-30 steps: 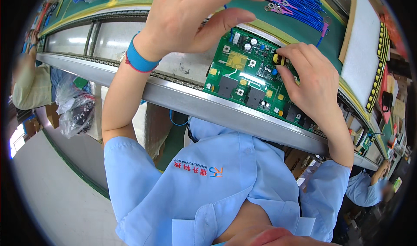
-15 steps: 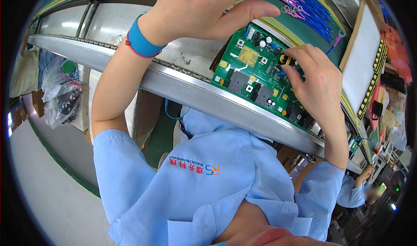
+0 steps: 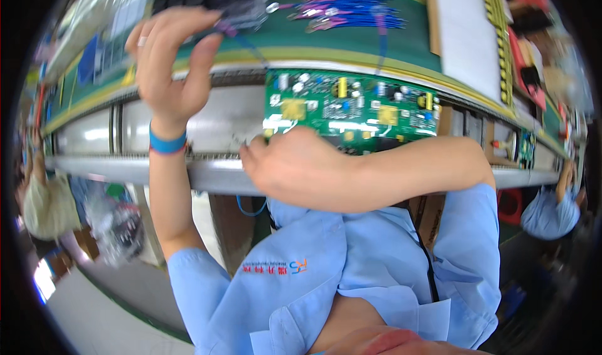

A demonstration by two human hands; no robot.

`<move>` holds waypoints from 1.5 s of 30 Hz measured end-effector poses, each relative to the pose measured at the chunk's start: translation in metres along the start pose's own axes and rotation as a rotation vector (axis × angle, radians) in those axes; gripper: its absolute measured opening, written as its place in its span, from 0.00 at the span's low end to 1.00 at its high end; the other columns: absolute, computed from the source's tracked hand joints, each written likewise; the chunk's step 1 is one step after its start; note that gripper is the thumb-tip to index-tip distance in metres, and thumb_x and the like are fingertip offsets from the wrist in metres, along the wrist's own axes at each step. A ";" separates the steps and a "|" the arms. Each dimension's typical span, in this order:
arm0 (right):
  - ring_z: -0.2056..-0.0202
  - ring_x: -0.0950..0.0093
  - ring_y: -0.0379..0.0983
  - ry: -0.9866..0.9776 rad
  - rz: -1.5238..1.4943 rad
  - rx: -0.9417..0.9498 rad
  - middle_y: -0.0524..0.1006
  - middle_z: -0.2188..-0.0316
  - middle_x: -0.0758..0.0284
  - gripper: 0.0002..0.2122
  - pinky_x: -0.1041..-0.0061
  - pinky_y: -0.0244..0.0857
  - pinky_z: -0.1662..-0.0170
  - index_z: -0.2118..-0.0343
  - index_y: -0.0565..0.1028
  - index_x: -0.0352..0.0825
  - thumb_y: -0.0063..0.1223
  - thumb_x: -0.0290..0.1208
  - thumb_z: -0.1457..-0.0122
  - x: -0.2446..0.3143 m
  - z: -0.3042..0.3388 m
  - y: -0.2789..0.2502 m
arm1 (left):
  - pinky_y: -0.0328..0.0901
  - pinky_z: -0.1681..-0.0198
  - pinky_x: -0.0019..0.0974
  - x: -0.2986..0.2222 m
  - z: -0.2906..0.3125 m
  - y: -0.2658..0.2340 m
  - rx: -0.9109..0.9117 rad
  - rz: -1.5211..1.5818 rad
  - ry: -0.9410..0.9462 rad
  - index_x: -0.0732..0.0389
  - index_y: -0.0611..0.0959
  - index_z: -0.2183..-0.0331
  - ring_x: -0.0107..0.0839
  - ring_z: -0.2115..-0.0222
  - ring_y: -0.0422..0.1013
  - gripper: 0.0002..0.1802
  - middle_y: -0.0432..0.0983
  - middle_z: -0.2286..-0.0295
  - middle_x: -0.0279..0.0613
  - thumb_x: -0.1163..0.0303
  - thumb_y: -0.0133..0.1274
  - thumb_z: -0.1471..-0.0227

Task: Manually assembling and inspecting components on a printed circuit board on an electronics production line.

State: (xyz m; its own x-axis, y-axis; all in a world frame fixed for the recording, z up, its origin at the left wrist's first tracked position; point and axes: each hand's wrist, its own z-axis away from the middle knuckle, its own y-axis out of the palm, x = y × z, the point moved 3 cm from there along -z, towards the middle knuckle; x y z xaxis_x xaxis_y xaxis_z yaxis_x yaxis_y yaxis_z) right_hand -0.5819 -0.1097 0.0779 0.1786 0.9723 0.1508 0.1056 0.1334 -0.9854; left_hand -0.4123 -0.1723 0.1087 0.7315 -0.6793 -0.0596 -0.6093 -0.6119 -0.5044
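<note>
- Right hand (image 3: 288,164) has crossed to the circuit board's (image 3: 351,107) near left corner, grip hidden.
- Board lies along metal rails (image 3: 216,176).
- Left hand (image 3: 168,79), thumb and forefinger parted, is beside a blue wire (image 3: 251,47); snagging could strain it.

Left forearm (image 3: 174,198) is reaching pretty much straight out from the body, with the left hand (image 3: 168,66) up at the end of it, thumb (image 3: 200,66) and index finger (image 3: 179,22) curved toward each other. Right arm (image 3: 407,173) is bent hard at the elbow (image 3: 478,157) and slung across the front, so the right hand (image 3: 295,160) sits closer in, back showing, fingers (image 3: 249,159) curled but kinda blurry, can't tell if they're gripping.
</note>
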 end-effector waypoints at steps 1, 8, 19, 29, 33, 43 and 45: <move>0.80 0.74 0.73 0.004 0.008 -0.039 0.71 0.78 0.63 0.10 0.75 0.63 0.83 0.71 0.74 0.27 0.53 0.28 0.57 0.001 0.000 0.007 | 0.56 0.56 0.33 0.001 0.002 0.001 0.018 0.000 -0.023 0.60 0.82 0.67 0.34 0.66 0.74 0.10 0.80 0.69 0.39 0.78 0.59 0.57; 0.82 0.72 0.73 0.090 -0.023 -0.082 0.72 0.80 0.64 0.07 0.72 0.64 0.84 0.76 0.75 0.29 0.54 0.27 0.58 -0.012 0.036 0.008 | 0.54 0.54 0.37 -0.007 0.002 -0.001 0.061 0.041 -0.042 0.62 0.79 0.63 0.35 0.66 0.72 0.09 0.78 0.68 0.41 0.73 0.54 0.49; 0.75 0.64 0.77 0.755 0.013 0.011 0.77 0.76 0.62 0.06 0.66 0.69 0.76 0.75 0.73 0.33 0.54 0.30 0.49 -0.045 0.185 -0.012 | 0.53 0.52 0.39 -0.015 0.007 0.017 0.098 0.081 -0.072 0.63 0.77 0.63 0.37 0.65 0.70 0.08 0.77 0.68 0.41 0.75 0.54 0.48; 0.72 0.62 0.77 1.212 0.091 0.016 0.78 0.77 0.62 0.06 0.63 0.69 0.71 0.69 0.76 0.39 0.57 0.31 0.50 -0.068 0.272 -0.023 | 0.54 0.53 0.38 -0.029 0.004 0.037 0.217 0.043 -0.058 0.61 0.78 0.65 0.37 0.65 0.71 0.08 0.77 0.68 0.40 0.76 0.55 0.51; 0.72 0.62 0.77 1.316 0.139 0.027 0.78 0.77 0.61 0.06 0.62 0.68 0.70 0.68 0.77 0.39 0.58 0.31 0.49 -0.074 0.292 -0.022 | 0.54 0.53 0.38 -0.035 0.002 0.045 0.266 0.039 -0.049 0.60 0.78 0.65 0.37 0.64 0.70 0.10 0.76 0.68 0.40 0.78 0.54 0.53; 0.70 0.61 0.77 1.443 0.242 -0.031 0.79 0.75 0.61 0.06 0.61 0.69 0.68 0.68 0.77 0.41 0.58 0.30 0.50 -0.089 0.355 -0.021 | 0.54 0.52 0.40 -0.041 0.004 0.052 0.363 0.032 -0.056 0.59 0.78 0.65 0.37 0.64 0.70 0.11 0.76 0.68 0.39 0.79 0.55 0.54; 0.69 0.61 0.77 1.518 0.278 -0.068 0.78 0.75 0.60 0.06 0.61 0.69 0.68 0.68 0.78 0.41 0.59 0.29 0.51 -0.094 0.379 -0.020 | 0.54 0.52 0.40 -0.041 0.002 0.056 0.369 0.051 -0.042 0.59 0.78 0.65 0.37 0.64 0.70 0.11 0.75 0.68 0.40 0.79 0.55 0.54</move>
State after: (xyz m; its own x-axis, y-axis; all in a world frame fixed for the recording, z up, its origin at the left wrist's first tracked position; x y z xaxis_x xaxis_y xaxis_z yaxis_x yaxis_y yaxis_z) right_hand -0.9717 -0.1311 0.0536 0.9880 -0.1448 -0.0530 -0.0626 -0.0625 -0.9961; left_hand -0.4762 -0.1777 0.0811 0.7192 -0.6837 -0.1240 -0.4996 -0.3847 -0.7762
